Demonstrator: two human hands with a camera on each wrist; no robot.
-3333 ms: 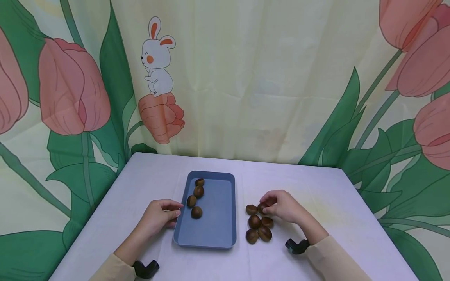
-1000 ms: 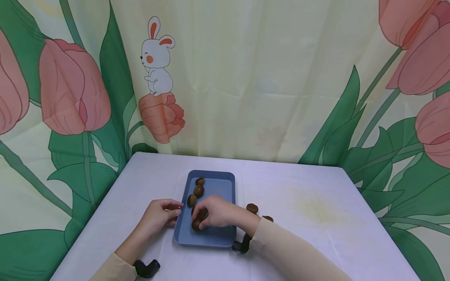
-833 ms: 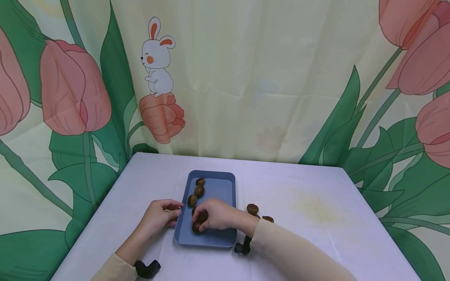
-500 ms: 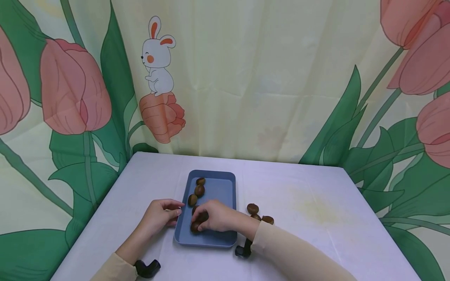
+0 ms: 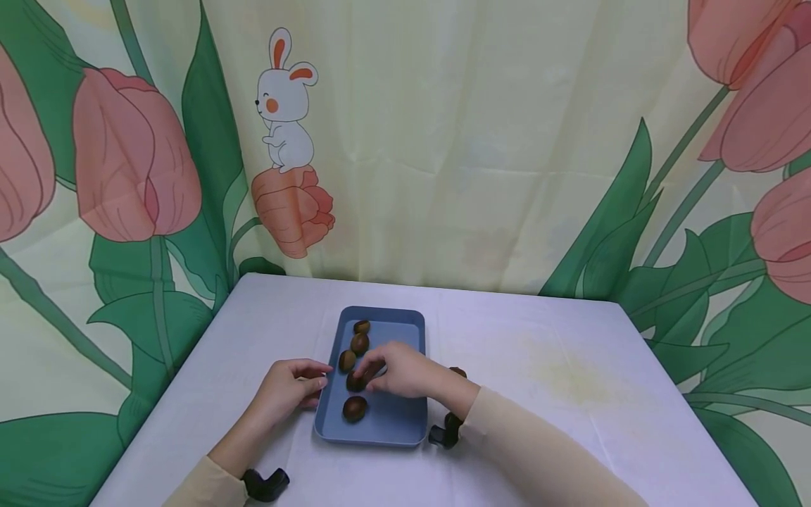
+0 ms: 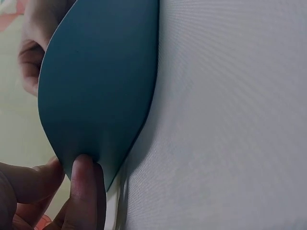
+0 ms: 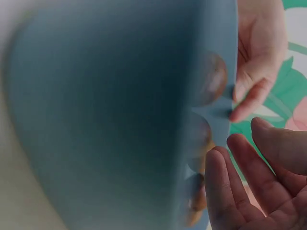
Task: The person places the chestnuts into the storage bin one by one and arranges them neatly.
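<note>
Several brown chestnuts (image 5: pixel 355 409) lie in a loose line along the left side of the blue tray (image 5: pixel 403 429). Just above this line hovers my right hand (image 5: pixel 399 370), its fingertips overlapping the second chestnut from the near end (image 5: pixel 353 382) in the head view. Its fingers are spread and relaxed with nothing between them in the right wrist view. My left hand (image 5: pixel 290 387) rests beside the tray, thumb and index fingertip at the left rim. A straight finger (image 6: pixel 84 191) of it touches the outer wall in the left wrist view.
To the right of the tray, a chestnut (image 5: pixel 457 372) shows on the white table (image 5: pixel 538 338) beyond my right forearm, which hides others there. Wrist cameras (image 5: pixel 266 486) sit on both wrists. A printed curtain (image 5: pixel 431 141) hangs behind the table.
My right hand has brought a chestnut from the table pile to the tray's near left, let it go, and lifted slightly away from me. The left hand stays at the rim.
</note>
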